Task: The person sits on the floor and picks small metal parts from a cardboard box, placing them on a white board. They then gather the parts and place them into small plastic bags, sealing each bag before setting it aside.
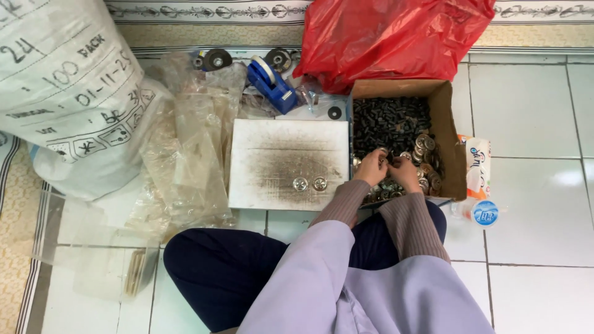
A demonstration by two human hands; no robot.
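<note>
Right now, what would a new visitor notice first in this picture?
The shiny crumpled red plastic bag at the top draws the eye first. Just below it, the left hand and right hand meet inside the open brown cardboard box of small black parts and round silver pieces.

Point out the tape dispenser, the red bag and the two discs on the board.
tape dispenser [274, 85], head view, on its blue body
red bag [390, 34], head view, on its middle
discs [301, 184], head view, on the left disc
</note>
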